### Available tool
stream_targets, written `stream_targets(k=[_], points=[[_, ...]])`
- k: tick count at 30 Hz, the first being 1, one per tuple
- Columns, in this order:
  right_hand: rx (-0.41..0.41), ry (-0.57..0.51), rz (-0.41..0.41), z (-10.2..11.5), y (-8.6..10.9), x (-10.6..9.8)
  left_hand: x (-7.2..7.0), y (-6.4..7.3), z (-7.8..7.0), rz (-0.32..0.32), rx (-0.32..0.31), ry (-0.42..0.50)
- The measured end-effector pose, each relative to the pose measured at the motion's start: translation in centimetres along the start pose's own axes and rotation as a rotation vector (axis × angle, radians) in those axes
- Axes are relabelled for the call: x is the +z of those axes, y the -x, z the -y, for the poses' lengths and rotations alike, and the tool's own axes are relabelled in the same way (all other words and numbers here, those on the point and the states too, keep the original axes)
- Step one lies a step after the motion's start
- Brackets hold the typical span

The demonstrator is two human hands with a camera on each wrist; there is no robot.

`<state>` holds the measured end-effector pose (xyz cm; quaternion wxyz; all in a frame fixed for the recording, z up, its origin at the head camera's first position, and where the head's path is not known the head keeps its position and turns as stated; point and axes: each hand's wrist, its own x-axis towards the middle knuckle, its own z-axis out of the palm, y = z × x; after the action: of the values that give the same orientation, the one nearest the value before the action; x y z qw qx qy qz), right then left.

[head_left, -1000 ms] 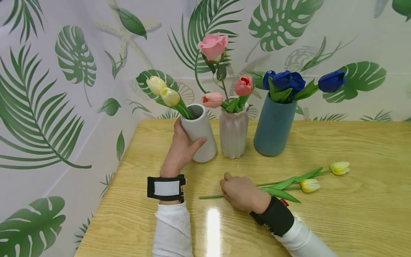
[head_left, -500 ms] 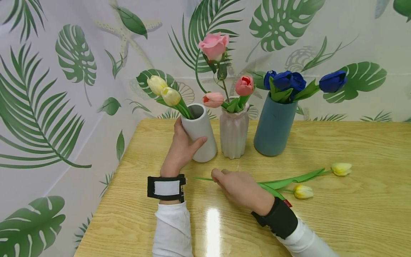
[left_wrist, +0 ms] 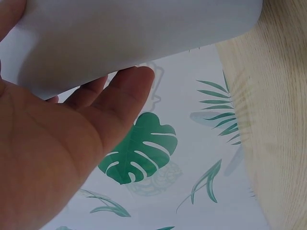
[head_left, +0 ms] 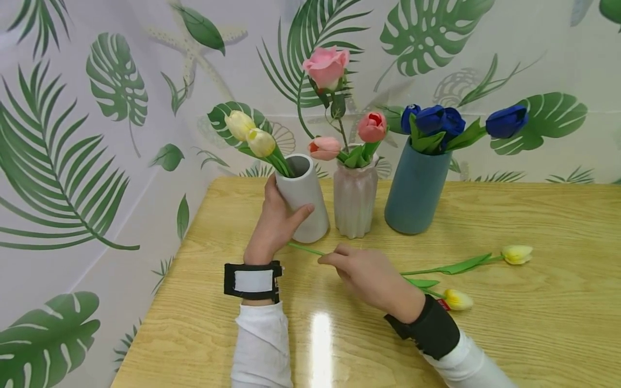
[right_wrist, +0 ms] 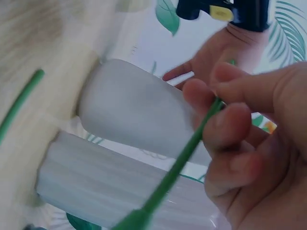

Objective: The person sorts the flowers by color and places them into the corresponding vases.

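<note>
My left hand (head_left: 274, 223) grips the side of a smooth white vase (head_left: 304, 210), which holds two pale yellow tulips (head_left: 261, 143) leaning left over its rim. In the left wrist view the fingers curve along the vase wall. My right hand (head_left: 371, 277) pinches the green stem of a yellow tulip (head_left: 458, 299) between thumb and fingers; the bare stem end points at the foot of the white vase, and the bloom trails behind the wrist. The right wrist view shows the held stem (right_wrist: 177, 165) close up. Another yellow tulip (head_left: 517, 255) lies on the table beyond the right hand.
A ribbed pinkish vase (head_left: 355, 202) with a pink rose (head_left: 326, 67) and two pink tulips stands just right of the white one. Farther right is a blue vase (head_left: 417, 188) of blue flowers (head_left: 439, 119). A leaf-printed wall covering backs the wooden table (head_left: 533, 323).
My right hand has taken one tulip off the table, separating it from the other. Its stem end has swung away from me, toward the white vase. The left hand keeps its hold.
</note>
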<state>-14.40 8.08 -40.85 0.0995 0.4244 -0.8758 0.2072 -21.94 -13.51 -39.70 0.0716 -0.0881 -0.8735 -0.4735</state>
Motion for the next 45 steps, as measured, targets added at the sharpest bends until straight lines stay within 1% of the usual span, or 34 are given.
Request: stream_targets(k=[3,6,9,14,17,20,23,27,31,34,36,39,45], points=[[-0.01,-0.003,0.004,0.1,0.1,-0.7,-0.1,-0.1,0.0,0.003,0.007,0.002],[-0.027,-0.009,-0.034,0.3,0.1,-1.3,-0.1,-0.2,-0.1,0.004,0.013,0.005],[-0.051,-0.032,-0.111,0.5,0.1,-1.9,-0.2,-0.2,-0.1,0.004,0.014,0.008],[-0.116,-0.112,-0.232,0.6,0.2,-3.1,-0.2,-0.3,-0.1,0.006,0.009,0.007],[-0.164,-0.169,-0.297,0.4,0.4,-4.1,-0.3,-0.3,-0.1,0.007,0.013,0.01],[-0.229,-0.203,-0.382,0.3,0.4,-5.2,-0.3,-0.3,-0.1,0.007,0.006,0.009],[-0.279,-0.17,-0.47,0.1,0.4,-5.9,-0.4,-0.3,0.0,0.007,-0.015,0.004],[-0.277,-0.054,-0.54,-0.2,0.5,-6.3,-0.5,-0.3,0.1,0.005,-0.031,0.008],[-0.25,0.063,-0.562,-0.8,0.6,-6.1,-0.4,-0.2,0.1,0.006,-0.033,0.023],[-0.234,0.119,-0.552,-1.5,0.8,-5.8,-0.3,-0.1,0.1,0.01,-0.036,0.029],[-0.233,0.139,-0.55,-2.1,0.8,-5.5,-0.2,-0.1,0.1,0.01,-0.033,0.027],[-0.251,0.135,-0.595,-2.9,0.8,-5.1,0.0,-0.2,0.0,0.009,-0.027,0.02],[-0.266,0.114,-0.76,-3.6,0.5,-4.2,-0.1,-0.2,0.0,0.007,-0.014,0.021]])
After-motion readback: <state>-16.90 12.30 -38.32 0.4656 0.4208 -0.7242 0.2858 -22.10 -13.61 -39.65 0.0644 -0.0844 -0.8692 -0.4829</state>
